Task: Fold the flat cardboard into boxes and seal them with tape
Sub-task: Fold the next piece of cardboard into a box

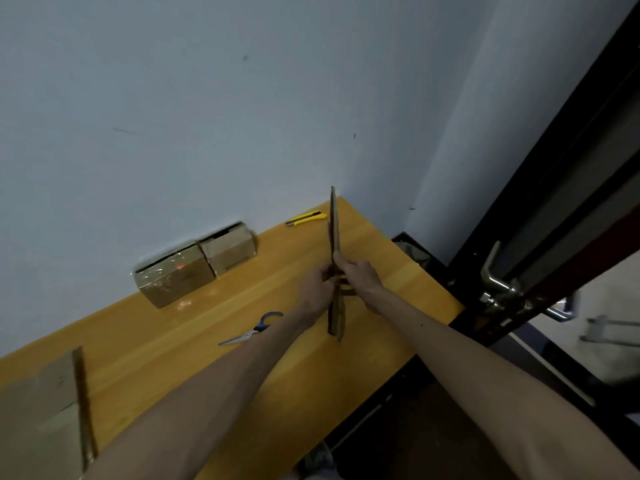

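Note:
I hold a flat cardboard piece [334,230] upright and edge-on above the yellow table [194,355]. My left hand [317,287] grips it from the left and my right hand [358,275] grips it from the right, both at its middle. Its lower end reaches down to about the table surface near the right edge. Two taped boxes [194,268] stand side by side against the wall at the back left; the nearer one is wrapped in shiny clear tape. A stack of flat cardboard [45,417] lies at the near left corner.
Blue-handled scissors [252,330] lie on the table left of my forearms. A yellow utility knife [306,218] lies at the far edge by the wall. A dark door frame with a metal handle [498,282] stands close on the right, past the table's edge.

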